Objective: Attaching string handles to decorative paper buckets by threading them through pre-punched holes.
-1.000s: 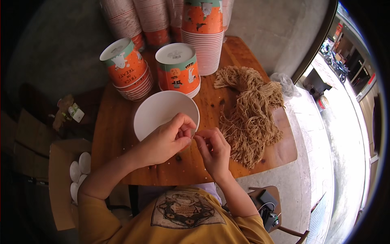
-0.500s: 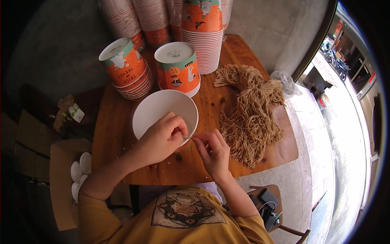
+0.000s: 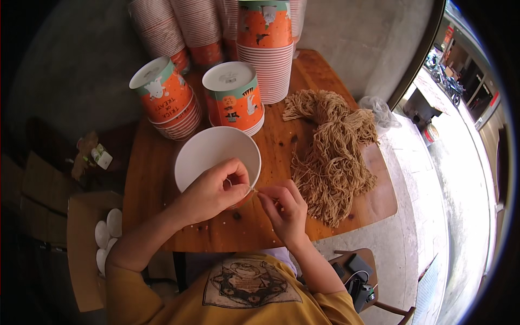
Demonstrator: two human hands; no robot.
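An open paper bucket (image 3: 203,151), white inside and orange outside, stands near the table's front edge. My left hand (image 3: 219,187) is at its near rim, thumb and fingers pinched on a short end of thin cord (image 3: 253,190). Just right of the rim, my right hand (image 3: 284,208) pinches the other side of that cord, fingertips close to the left ones. Whether the cord passes through the bucket's wall is hidden by my fingers. To the right of my right hand lies a big bundle of tan cords (image 3: 336,157).
Upside-down stacks of orange buckets (image 3: 233,103) stand behind, beside a leaning stack (image 3: 168,100) and a taller one (image 3: 265,65). Wrapped stacks (image 3: 197,27) line the wall. A cardboard box (image 3: 81,244) holding white-ended things is at left; a chair (image 3: 357,276) with black items is at lower right.
My fingertips have shifted slightly at the rim, and more of the cord shows between my two hands. The whole view has dipped a little lower; the bucket stays in place on the table.
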